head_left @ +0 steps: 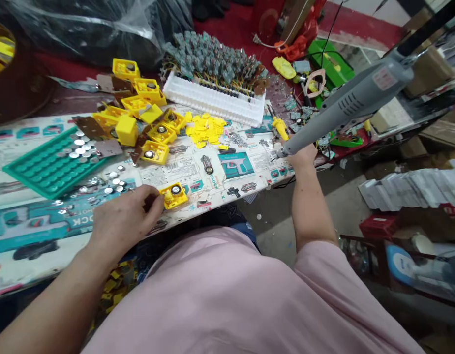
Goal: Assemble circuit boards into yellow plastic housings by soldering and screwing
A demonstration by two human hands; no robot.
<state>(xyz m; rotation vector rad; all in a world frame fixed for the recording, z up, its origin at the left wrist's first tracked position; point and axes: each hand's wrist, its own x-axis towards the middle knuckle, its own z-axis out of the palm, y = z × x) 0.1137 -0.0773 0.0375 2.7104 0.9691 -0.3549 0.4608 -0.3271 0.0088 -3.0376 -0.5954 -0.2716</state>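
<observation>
My left hand (120, 216) pinches the left end of a small yellow plastic casing (174, 195) at the table's front edge. A round silver-and-black part sits in that open casing. At the right, my right hand (303, 156) is closed around the front end of a grey electric screwdriver (341, 105), whose body hides most of the fingers. The tool slants down to the left, its bit just over the printed sheet. Beyond my left hand lie more yellow casings (155, 152), some with round parts, and a pile of small yellow pieces (205, 129).
Silver discs (81, 147) lie on and beside a green tray (39, 169) at left. A white rack (216, 101) holds many wired grey parts. Small screws (238, 139) and a yellow-handled tool (280, 127) lie near the screwdriver. Boxes stand at the right.
</observation>
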